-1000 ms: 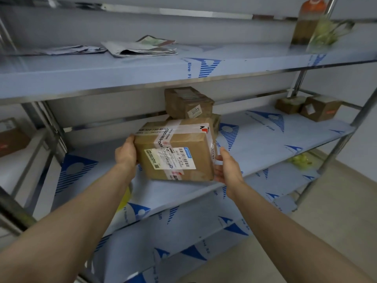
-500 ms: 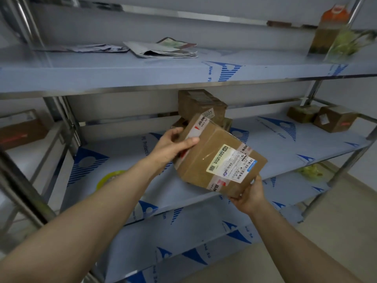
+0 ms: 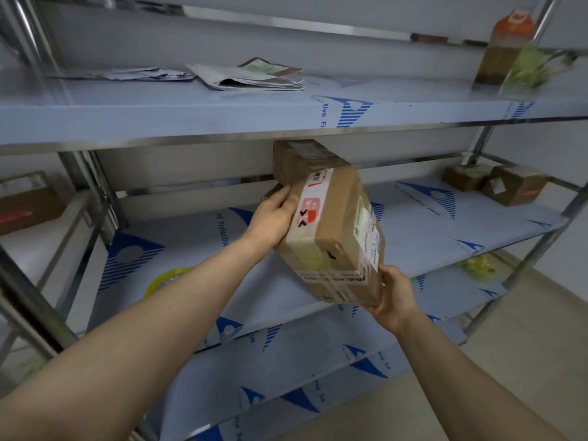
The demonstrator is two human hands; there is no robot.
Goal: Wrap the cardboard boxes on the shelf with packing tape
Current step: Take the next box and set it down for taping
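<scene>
I hold a brown cardboard box (image 3: 334, 237) with shipping labels and clear tape, tilted in the air above the middle shelf (image 3: 429, 237). My left hand (image 3: 273, 214) grips its upper left end. My right hand (image 3: 393, 297) cups its lower right corner from below. Behind it a second cardboard box (image 3: 299, 159) stands on the shelf, partly hidden. A yellow roll of packing tape (image 3: 165, 280) lies on the same shelf to the left, partly covered by my left forearm.
Two more small boxes (image 3: 496, 184) sit at the shelf's far right end. Newspapers (image 3: 248, 74) lie on the upper shelf, with a bottle (image 3: 506, 43) at its right. Another box (image 3: 28, 202) stands on a neighbouring rack at left. Metal posts frame the shelves.
The box has been turned in my hands: its big label face swung to the right side and a taped end now faces me. My left hand moved to the top, my right hand underneath.
</scene>
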